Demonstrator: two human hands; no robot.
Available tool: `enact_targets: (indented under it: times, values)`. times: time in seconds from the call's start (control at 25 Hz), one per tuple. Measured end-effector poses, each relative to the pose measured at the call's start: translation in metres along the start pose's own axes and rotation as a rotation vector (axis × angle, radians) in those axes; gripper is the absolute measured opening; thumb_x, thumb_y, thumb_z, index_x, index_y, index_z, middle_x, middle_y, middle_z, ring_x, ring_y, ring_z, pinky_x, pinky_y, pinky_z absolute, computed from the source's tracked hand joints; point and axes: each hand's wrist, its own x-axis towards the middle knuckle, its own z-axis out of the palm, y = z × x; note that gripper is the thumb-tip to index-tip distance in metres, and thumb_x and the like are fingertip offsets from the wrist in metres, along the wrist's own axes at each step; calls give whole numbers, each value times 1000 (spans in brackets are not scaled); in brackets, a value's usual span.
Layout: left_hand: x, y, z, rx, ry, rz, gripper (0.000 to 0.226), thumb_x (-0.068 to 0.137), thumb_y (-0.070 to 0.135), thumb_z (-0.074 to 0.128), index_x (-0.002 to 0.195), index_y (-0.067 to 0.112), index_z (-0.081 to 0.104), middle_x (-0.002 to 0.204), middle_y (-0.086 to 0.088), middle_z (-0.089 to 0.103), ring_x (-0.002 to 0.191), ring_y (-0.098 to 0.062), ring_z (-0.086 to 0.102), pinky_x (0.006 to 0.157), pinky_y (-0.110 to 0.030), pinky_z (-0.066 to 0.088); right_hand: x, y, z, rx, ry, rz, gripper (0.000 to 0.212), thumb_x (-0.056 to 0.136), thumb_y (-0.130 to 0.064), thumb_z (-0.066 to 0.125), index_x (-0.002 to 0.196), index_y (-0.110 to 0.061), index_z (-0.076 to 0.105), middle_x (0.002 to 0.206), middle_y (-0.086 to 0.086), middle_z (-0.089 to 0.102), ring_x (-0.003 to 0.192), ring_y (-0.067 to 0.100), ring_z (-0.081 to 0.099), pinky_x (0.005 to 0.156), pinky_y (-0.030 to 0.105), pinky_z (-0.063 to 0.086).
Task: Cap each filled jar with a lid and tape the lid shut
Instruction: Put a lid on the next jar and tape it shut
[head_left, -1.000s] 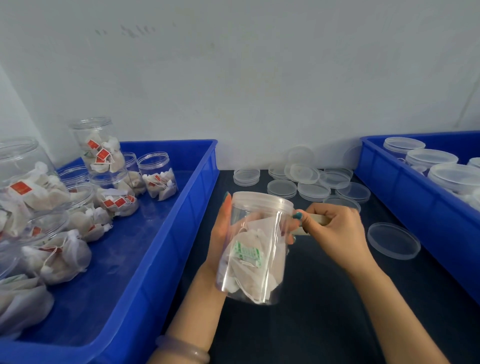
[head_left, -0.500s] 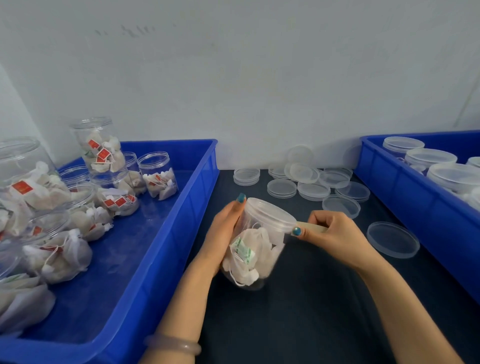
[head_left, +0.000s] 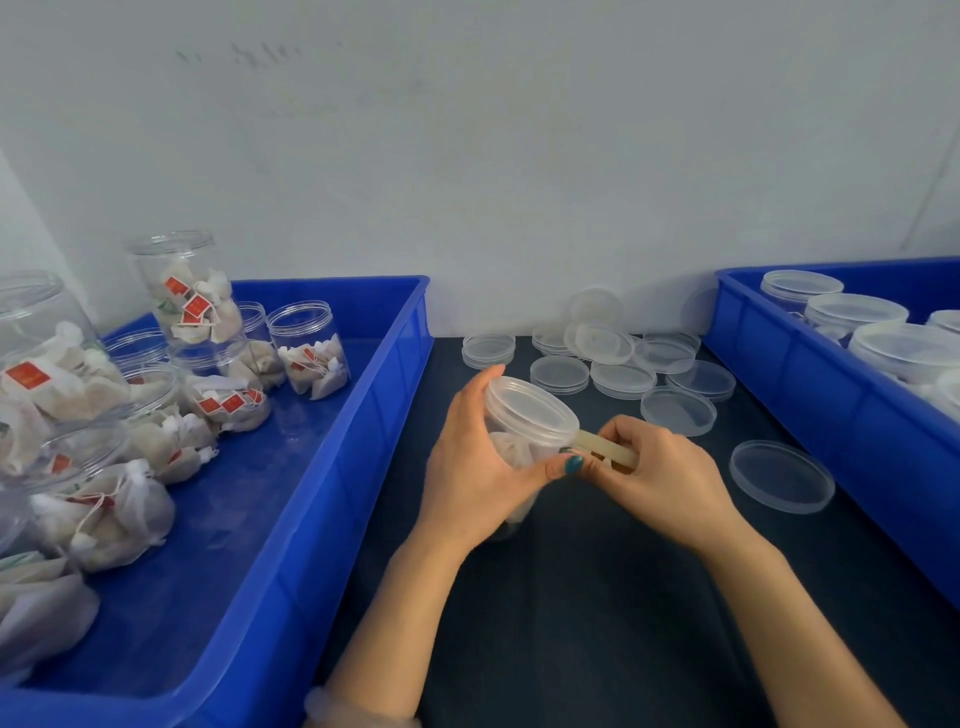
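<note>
Now the left thumb (head_left: 563, 466) was laid across the front of the jar (head_left: 511, 452) just under the lid (head_left: 530, 410), with its tip touching the tape (head_left: 605, 451). The other fingers of the left hand (head_left: 467, 467) were wrapped round the jar's far side. The right hand (head_left: 662, 480) was curled round the tape, which was held against the lid rim.

Change vs 0.5 s back: the jar was turned in the grip and the thumb was brought round to the front, so the contents were mostly covered. A second back the jar was held up; now its base appeared set on the table (head_left: 571, 623).

Judged: the tape end was being pinned so a strip could be drawn round the seam. The lid was on, taping was begun but not finished.

Counts:
- 1 jar in hand, 1 lid on it, 1 tape.
- Loose lids (head_left: 782, 475): 2 singles nearest, plus about 8 more lids or stacks by the wall. Stacked ones could not be counted.
- Left bin (head_left: 311, 519): at least 8 uncapped filled jars were seen, overlapping.
- Right bin (head_left: 779, 364): 5 capped tops were seen, with the rest cut off by the frame edge.
</note>
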Motion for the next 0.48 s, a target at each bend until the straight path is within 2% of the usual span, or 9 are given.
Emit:
enact_targets:
  times: [0.08,0.16,0.32,0.4,0.48]
  values:
    - [1,-1,-3,-71,45,-26,108,47,79,77,140,43,37,136,21,50,120,3,52,94,-20,49,-1,1,0,25,-36,-39,36,87,-67,48,85,-33,60,70,-11,64,68,8,59,60,30,44]
    - [3,-2,-10,-188,60,-81,99,46,71,83,134,45,45,127,24,56,113,6,56,88,-15,49,-1,1,-3,66,-18,-74,38,91,-65,39,85,-36,63,67,-8,62,66,11,57,61,33,43]
    - [4,2,-14,-512,-15,-175,83,49,48,88,124,37,55,112,24,69,107,6,64,78,-12,52,-1,1,-10,118,80,-116,50,81,-75,34,79,-37,66,60,-4,60,58,12,51,58,34,40]
    - [4,7,-15,-603,-77,-203,86,50,50,92,125,31,57,111,20,71,108,2,65,78,-14,53,-1,2,-15,161,124,-90,54,74,-79,37,75,-34,67,56,-8,57,56,8,49,56,32,37]
    - [3,10,-16,-674,-145,-246,96,44,59,92,128,26,58,118,7,71,112,-10,66,85,-23,56,-2,2,-18,177,165,-81,57,69,-81,39,72,-31,66,56,-10,57,55,8,48,56,31,37]
